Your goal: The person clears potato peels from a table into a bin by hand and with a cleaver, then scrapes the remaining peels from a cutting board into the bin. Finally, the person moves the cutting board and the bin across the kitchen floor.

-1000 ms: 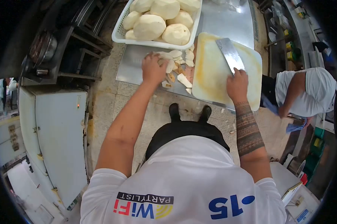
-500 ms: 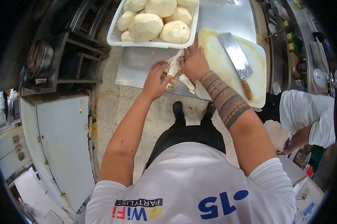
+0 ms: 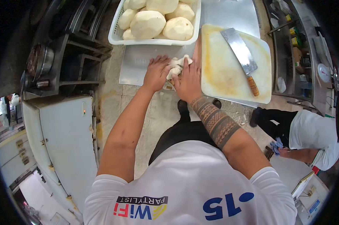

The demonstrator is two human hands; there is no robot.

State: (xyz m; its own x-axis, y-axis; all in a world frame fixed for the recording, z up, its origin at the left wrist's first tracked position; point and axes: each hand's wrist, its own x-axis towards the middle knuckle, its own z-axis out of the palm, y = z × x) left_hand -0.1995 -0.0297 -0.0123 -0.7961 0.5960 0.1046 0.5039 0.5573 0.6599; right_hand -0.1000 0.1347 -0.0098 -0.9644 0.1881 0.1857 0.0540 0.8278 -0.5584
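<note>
Pale vegetable peelings [image 3: 174,68] lie bunched between my two hands on the steel table [image 3: 135,67]. My left hand [image 3: 157,72] rests along their left side with its fingers stretched out. Over their right side spreads my right hand [image 3: 189,79], fingers apart and touching them. Part of the pile is hidden beneath the hands. Just beyond, a white plastic basket [image 3: 154,42] holds several large peeled root vegetables [image 3: 147,24]. To the right, a cleaver [image 3: 240,50] with a wooden handle lies on the stained white cutting board [image 3: 224,71].
Another person [image 3: 308,129] in a white shirt bends at the right, holding a bluish cloth [image 3: 277,146]. A white cabinet [image 3: 66,131] stands at the left, below a dark metal rack [image 3: 81,67] with a pan [image 3: 45,60]. Shelves [image 3: 297,48] line the far right.
My right hand has come left, off the cutting board's edge, and the peelings are now bunched together between both hands. The other person's arm and cloth show more fully.
</note>
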